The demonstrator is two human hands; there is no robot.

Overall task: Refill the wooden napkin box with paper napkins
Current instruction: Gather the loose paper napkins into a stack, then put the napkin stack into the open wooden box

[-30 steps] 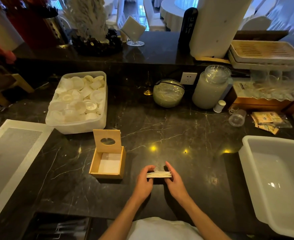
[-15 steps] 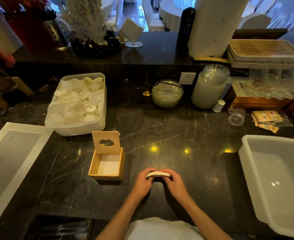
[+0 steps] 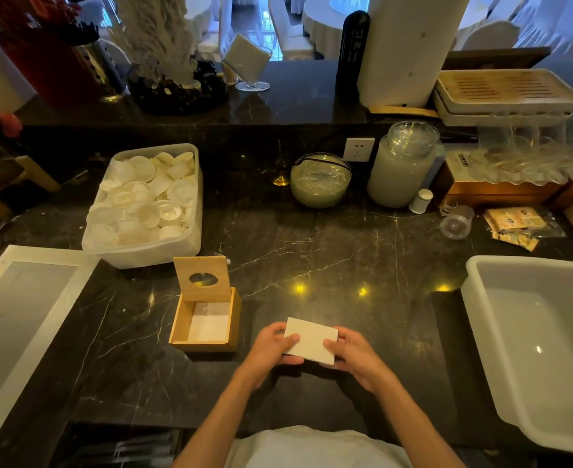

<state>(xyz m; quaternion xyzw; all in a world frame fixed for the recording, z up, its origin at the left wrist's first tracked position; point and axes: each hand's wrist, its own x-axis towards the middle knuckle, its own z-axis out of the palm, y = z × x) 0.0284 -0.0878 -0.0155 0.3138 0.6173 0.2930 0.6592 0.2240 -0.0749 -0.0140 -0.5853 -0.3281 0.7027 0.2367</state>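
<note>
Two hands share one job at the near edge of the dark marble worktop. Leftmost, the wooden napkin box (image 3: 205, 320) stands with its holed lid (image 3: 202, 278) propped upright, a few napkins inside. Just right of it, the left hand (image 3: 270, 349) and right hand (image 3: 352, 354) pinch a napkin stack (image 3: 311, 340) by its short ends, held flat, probably to drop squarely in.

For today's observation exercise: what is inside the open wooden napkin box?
Inside the wooden napkin box, a few white napkins lie flat on the bottom. Whatever lies under them is covered, and the near wall hides the front inner edge.
</note>
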